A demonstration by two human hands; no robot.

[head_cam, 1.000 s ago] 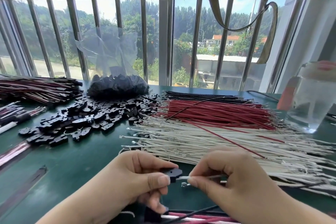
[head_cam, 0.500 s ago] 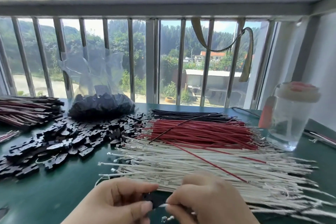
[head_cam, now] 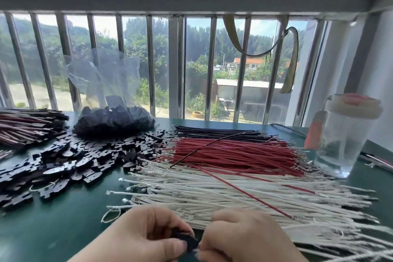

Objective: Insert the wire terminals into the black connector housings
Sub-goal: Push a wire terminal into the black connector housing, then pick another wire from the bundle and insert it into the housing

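At bottom edge | left hand [head_cam: 146,234] grip pinches black housing [head_cam: 187,240] | right hand [head_cam: 244,238] grip: cannot tell

Bright daylight through barred window [head_cam: 191,66], wide-angle bending at edges, soft motion blur

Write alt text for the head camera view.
Two hands meet at the bottom edge: the left hand pinches a black connector against the right hand. Behind lie white wires, red wires and loose connectors.
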